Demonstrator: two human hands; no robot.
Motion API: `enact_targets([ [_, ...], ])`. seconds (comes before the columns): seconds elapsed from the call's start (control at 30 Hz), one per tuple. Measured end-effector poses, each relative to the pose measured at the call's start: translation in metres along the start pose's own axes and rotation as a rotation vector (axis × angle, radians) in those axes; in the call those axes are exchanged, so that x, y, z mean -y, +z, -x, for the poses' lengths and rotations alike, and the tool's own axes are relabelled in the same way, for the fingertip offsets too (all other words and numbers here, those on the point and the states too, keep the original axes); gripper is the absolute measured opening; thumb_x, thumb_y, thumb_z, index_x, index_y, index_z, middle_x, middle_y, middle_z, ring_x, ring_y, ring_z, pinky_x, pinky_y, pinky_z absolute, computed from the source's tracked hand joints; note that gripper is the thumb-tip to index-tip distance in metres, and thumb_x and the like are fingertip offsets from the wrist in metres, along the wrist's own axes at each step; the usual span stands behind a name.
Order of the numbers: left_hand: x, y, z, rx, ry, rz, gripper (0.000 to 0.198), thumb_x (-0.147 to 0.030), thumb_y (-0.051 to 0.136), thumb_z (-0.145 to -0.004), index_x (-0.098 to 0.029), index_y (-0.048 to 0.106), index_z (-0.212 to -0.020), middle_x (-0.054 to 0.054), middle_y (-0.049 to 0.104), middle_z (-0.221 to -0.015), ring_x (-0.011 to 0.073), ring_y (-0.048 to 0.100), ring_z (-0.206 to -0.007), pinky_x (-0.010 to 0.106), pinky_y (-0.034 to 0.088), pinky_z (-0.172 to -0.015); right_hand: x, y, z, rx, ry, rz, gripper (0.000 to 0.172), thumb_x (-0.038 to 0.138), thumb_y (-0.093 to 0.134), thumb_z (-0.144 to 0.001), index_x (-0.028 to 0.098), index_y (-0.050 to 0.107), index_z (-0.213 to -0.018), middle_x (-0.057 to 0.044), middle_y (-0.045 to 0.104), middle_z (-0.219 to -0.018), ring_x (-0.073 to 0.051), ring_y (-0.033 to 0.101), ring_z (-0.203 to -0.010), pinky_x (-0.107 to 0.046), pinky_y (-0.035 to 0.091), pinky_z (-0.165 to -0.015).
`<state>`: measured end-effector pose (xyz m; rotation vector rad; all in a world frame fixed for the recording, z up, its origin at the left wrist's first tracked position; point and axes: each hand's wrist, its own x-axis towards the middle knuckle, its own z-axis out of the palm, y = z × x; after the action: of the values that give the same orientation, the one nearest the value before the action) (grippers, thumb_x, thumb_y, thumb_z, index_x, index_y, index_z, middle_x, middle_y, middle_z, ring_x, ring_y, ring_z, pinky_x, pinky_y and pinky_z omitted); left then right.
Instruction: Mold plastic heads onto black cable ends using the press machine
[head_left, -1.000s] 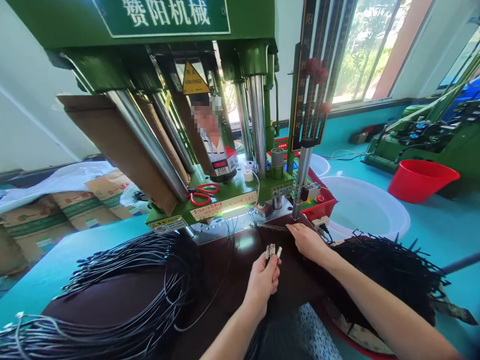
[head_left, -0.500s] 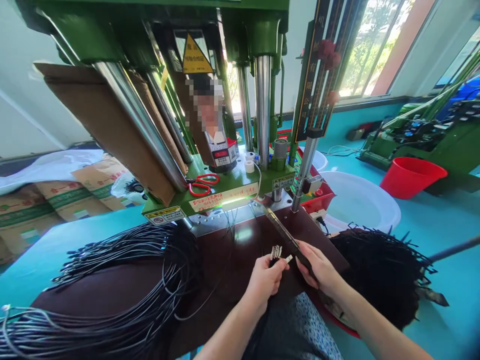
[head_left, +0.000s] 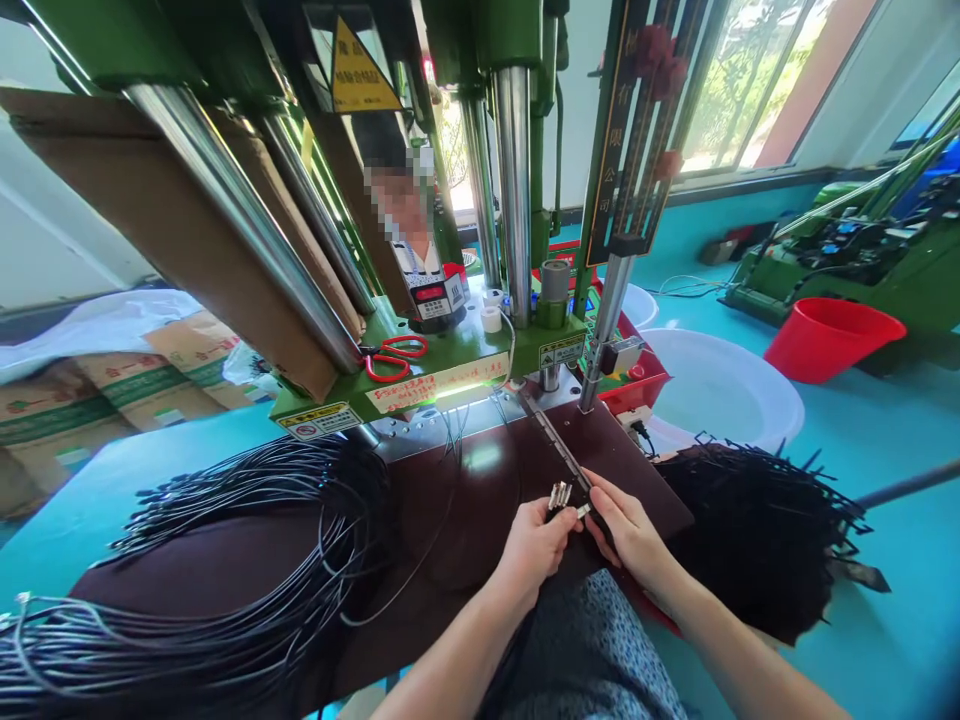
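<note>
In the head view my left hand (head_left: 531,552) is closed round a small bunch of cable plugs (head_left: 559,494), their bare metal ends pointing up. One plug (head_left: 582,511) sticks out sideways from its fingertips, close against the bar; whether it touches cannot be made out. My right hand (head_left: 626,530) is wrapped round the near end of a long narrow metal bar (head_left: 553,438) with slots along it. The bar slants away from me, its far end near the green press (head_left: 480,352). My palms hide the plugs' lower parts and the bar's near end.
Looped black cables (head_left: 300,600) cover the table's left side. Red-handled scissors (head_left: 394,360) lie on the press plate. At right are a heap of black pieces (head_left: 757,550), a white tub (head_left: 720,385) and a red bucket (head_left: 832,338). A steel column (head_left: 604,330) stands beyond the bar.
My right hand has come left with the bar, closer to my left hand. The sideways plug is now beside the bar instead of apart from it. The camera view has shifted slightly.
</note>
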<state>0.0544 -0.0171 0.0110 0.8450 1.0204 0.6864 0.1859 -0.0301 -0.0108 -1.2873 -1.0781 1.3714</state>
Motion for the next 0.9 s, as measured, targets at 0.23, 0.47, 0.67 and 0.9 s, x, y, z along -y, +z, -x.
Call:
enact_targets([
  [0.23,-0.002,-0.003,-0.001,-0.042,0.123,-0.064,0.039,-0.055,0.054,-0.069,-0.016,0.048,-0.069,-0.012,0.028,-0.038,0.0020,0.021,-0.030,0.017,0.015,-0.031,0.011,0.006,0.006,-0.006,-0.014,-0.008,0.057,0.048,0.048,-0.080,0.013,0.046,-0.126,0.007,0.039,-0.042,-0.006,0.029,-0.033,-0.017,0.021,-0.028],
  [0.47,-0.001,-0.015,-0.011,-0.118,0.284,-0.257,0.024,-0.038,0.058,-0.070,-0.014,0.055,-0.071,-0.007,0.041,-0.049,0.0040,0.031,-0.043,0.018,0.024,-0.041,0.010,-0.001,0.005,0.017,0.046,-0.059,0.055,0.045,0.046,-0.083,0.018,0.039,-0.131,0.008,0.039,-0.043,-0.004,0.028,-0.030,-0.014,0.020,-0.028],
  [0.67,-0.003,-0.012,-0.011,-0.073,0.139,-0.231,0.028,-0.041,0.063,-0.065,-0.015,0.051,-0.061,-0.010,0.032,-0.039,0.0034,0.025,-0.037,0.019,0.018,-0.039,0.001,-0.007,0.000,0.094,0.007,-0.033,0.054,0.043,0.043,-0.086,0.015,0.038,-0.132,0.009,0.038,-0.041,-0.003,0.026,-0.029,-0.014,0.021,-0.028],
  [0.9,-0.011,-0.012,-0.008,-0.025,-0.002,-0.094,0.040,-0.050,0.069,-0.054,-0.018,0.046,-0.060,-0.013,0.026,-0.033,0.0012,0.017,-0.029,0.020,0.007,-0.033,0.002,-0.008,-0.002,0.129,0.016,-0.041,0.054,0.042,0.044,-0.085,0.014,0.039,-0.131,0.009,0.038,-0.040,-0.003,0.024,-0.029,-0.015,0.018,-0.028],
])
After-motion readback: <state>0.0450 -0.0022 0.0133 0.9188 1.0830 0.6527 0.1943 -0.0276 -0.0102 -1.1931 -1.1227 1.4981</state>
